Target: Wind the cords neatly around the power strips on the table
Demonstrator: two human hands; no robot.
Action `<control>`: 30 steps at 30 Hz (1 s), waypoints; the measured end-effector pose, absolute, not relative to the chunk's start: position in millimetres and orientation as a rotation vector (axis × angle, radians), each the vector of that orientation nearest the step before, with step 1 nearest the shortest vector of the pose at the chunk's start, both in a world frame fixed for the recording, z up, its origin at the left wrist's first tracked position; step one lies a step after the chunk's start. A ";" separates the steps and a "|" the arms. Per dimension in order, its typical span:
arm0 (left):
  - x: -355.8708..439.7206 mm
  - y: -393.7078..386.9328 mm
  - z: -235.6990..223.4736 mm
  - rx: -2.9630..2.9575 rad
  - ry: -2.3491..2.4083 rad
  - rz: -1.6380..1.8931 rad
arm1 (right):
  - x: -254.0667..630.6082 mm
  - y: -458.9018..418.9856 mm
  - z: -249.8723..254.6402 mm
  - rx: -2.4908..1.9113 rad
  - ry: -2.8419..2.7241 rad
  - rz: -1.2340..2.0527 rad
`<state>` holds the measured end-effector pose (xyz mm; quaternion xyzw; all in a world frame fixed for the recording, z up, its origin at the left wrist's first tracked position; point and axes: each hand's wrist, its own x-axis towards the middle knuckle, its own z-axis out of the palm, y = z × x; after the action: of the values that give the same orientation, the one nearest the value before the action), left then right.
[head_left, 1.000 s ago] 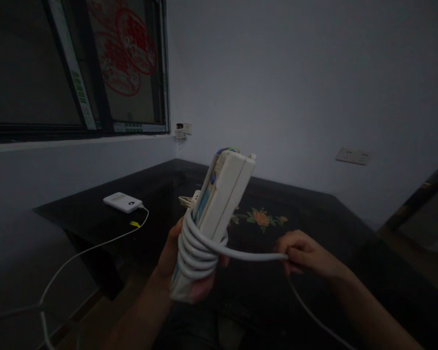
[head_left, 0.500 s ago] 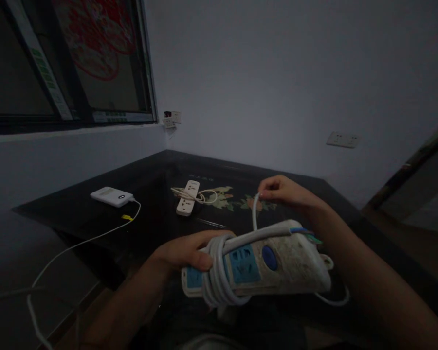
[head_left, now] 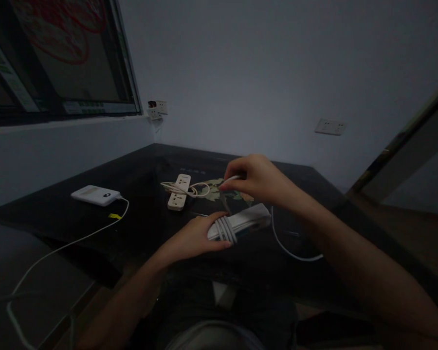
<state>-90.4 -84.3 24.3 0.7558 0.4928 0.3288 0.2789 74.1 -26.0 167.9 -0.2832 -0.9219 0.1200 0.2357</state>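
My left hand (head_left: pixel 200 236) grips one end of a white power strip (head_left: pixel 254 217), thumb and fingers on either side of it. Several turns of its white cord (head_left: pixel 225 230) are wound around the strip beside those fingers. Above the strip, my right hand (head_left: pixel 250 177) pinches a length of the cord between thumb and fingers. A loose stretch of cord (head_left: pixel 295 256) hangs in a curve under my right forearm. The strip's socket face is turned mostly out of sight.
On the dark table (head_left: pixel 138 167) lies a second, smaller power strip (head_left: pixel 179 192) with its cord bundled across it. Further left is a white power bank (head_left: pixel 95 195) with a cable (head_left: pixel 73 240) running off the near edge. A yellow tag (head_left: pixel 115 216) is beside it. Wall sockets (head_left: pixel 330 127) are behind.
The power strip has moved farther from me and rolled, so its blue sockets no longer face me. My right hand has swung left over it with the cord. The view has shifted slightly right.
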 end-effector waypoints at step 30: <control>-97.6 -88.5 21.1 1.165 0.848 1.399 | 125.8 -58.0 101.4 -0.666 -2.691 0.752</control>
<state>-97.6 -88.5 21.1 0.4895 0.3564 0.5876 0.5368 125.8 -58.0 101.4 -0.2298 -0.9284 0.2594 0.1344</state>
